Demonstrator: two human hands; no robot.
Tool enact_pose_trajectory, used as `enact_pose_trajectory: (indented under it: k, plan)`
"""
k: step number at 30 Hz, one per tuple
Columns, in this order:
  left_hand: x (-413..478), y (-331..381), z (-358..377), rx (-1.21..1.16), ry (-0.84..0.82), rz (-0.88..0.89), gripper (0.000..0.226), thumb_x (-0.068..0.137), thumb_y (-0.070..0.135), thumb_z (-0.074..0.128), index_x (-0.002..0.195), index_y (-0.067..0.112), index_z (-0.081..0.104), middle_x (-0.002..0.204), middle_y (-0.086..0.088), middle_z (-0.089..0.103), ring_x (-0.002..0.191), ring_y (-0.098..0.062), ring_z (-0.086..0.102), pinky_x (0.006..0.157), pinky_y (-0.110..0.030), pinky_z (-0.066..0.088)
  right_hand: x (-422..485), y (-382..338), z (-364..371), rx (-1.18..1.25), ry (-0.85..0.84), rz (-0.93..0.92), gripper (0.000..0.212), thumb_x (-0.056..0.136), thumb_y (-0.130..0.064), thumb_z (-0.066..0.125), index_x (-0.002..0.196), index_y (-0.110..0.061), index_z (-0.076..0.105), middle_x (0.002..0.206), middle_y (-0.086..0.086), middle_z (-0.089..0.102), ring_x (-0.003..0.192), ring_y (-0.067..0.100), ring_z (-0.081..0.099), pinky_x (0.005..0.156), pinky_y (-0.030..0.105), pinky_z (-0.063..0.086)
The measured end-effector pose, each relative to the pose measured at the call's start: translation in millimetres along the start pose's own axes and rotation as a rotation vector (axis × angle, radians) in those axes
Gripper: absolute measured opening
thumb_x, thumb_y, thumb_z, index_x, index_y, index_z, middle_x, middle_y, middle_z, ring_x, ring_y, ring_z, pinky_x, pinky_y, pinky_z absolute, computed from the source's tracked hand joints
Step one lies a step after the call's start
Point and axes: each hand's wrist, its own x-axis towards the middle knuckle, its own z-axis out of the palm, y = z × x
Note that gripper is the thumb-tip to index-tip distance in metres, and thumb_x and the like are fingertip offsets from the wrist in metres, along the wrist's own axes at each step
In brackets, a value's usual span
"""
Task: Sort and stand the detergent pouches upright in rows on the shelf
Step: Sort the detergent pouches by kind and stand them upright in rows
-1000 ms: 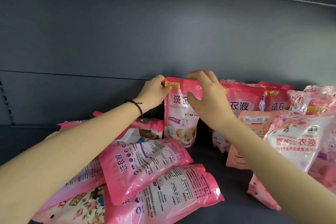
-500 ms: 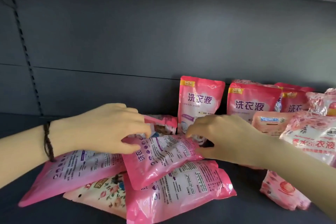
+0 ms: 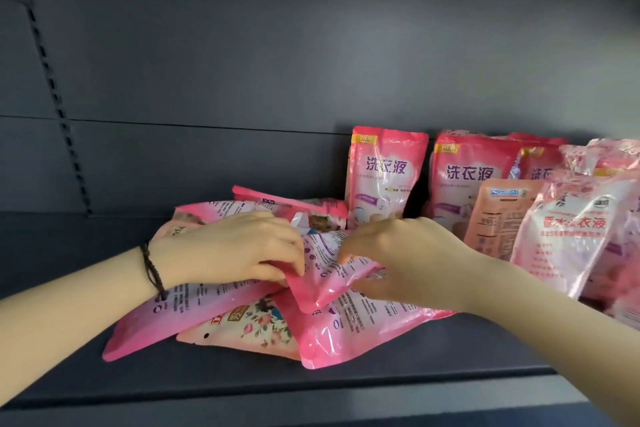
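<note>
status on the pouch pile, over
Left hand and right hand both grip top flat pouch. Not yet upright. Loose pouches heaped beneath; standing row behind.

Just one head-worn wide-angle view here, looking forward and slightly down into the dark shelf (image 3: 311,388) from close range, with both forearms reaching in from the bottom.
</note>
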Motion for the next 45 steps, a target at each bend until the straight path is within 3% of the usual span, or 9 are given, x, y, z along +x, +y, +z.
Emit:
enact_pose_trajectory:
  k: [8,11,14,17,23,27,31,39,45]
  plan:
    - [32,-1,-6,-0.362,0.409,-0.166,0.01,0.089,0.036,0.061,0.087,0.029,0.069,0.091,0.019,0.068,0.089,0.002,0.06,0.083,-0.039,0.05,-11,3,23,0.513,0.157,0.217,0.061,0.073,-0.06,0.066,0.123,-0.03,0.052,0.107,-0.017,0.057,0.096,0.007,0.057,0.084,0.028,0.051]
    - [55,7,-30,-0.487,0.513,-0.184,0.008,0.086,0.032,0.067,0.08,0.028,0.069,0.08,0.012,0.071,0.077,-0.007,0.066,0.077,-0.036,0.052,-6,16,28,0.685,0.395,0.327,0.028,0.083,-0.035,0.07,0.107,-0.027,0.058,0.095,-0.015,0.065,0.087,0.0,0.061,0.077,0.016,0.049]
    - [81,12,-49,-0.519,0.604,-0.197,0.01,0.084,0.03,0.07,0.075,0.028,0.07,0.074,0.011,0.071,0.069,-0.005,0.065,0.068,-0.02,0.051,8,42,25,0.839,0.596,0.445,0.017,0.091,-0.017,0.063,0.075,-0.011,0.06,0.068,-0.002,0.066,0.064,0.012,0.06,0.062,0.031,0.052]
    - [102,7,-53,-0.501,0.669,-0.234,0.003,0.082,0.031,0.074,0.084,0.031,0.073,0.08,0.02,0.071,0.08,0.007,0.064,0.074,-0.006,0.046,21,66,24,1.088,0.664,0.525,0.029,0.092,-0.013,0.06,0.09,0.016,0.056,0.092,0.038,0.061,0.081,0.049,0.061,0.076,0.063,0.049]
    - [131,6,-4,-0.991,1.129,-0.512,0.045,0.083,0.031,0.073,0.124,0.027,0.056,0.12,0.012,0.061,0.107,0.002,0.055,0.087,-0.013,0.042,21,96,48,1.425,0.766,0.648,0.019,0.097,-0.018,0.054,0.092,0.0,0.057,0.094,0.018,0.064,0.085,0.023,0.057,0.086,0.046,0.049]
    - [144,16,32,-1.365,0.916,-0.611,0.06,0.085,0.044,0.063,0.139,0.023,0.045,0.12,0.014,0.056,0.105,0.003,0.054,0.097,-0.024,0.044,24,99,61,1.445,0.782,0.646,0.015,0.098,-0.025,0.052,0.095,-0.011,0.057,0.093,0.002,0.066,0.085,0.012,0.062,0.076,0.023,0.052]
    - [147,21,54,-1.501,0.79,-0.59,0.036,0.089,0.036,0.062,0.124,0.026,0.059,0.117,0.005,0.068,0.107,-0.008,0.062,0.092,-0.029,0.049,19,87,82,1.346,0.797,0.767,0.008,0.096,-0.029,0.053,0.096,-0.024,0.059,0.091,-0.01,0.067,0.079,-0.002,0.062,0.065,0.016,0.047]
    - [149,24,46,-1.266,0.884,-0.548,0.003,0.092,0.02,0.062,0.091,0.018,0.059,0.101,-0.007,0.068,0.094,-0.019,0.066,0.077,-0.029,0.058,31,106,74,1.523,0.796,0.908,0.021,0.1,-0.017,0.046,0.08,-0.016,0.055,0.086,0.005,0.062,0.084,0.021,0.059,0.087,0.042,0.051]
    - [149,36,36,-1.113,0.809,-0.535,0.009,0.093,0.024,0.06,0.099,0.02,0.055,0.099,0.0,0.065,0.089,-0.017,0.065,0.066,-0.02,0.054,25,106,61,1.276,0.828,0.855,0.031,0.097,-0.01,0.048,0.127,-0.016,0.048,0.116,0.002,0.06,0.113,0.022,0.057,0.086,0.026,0.049]
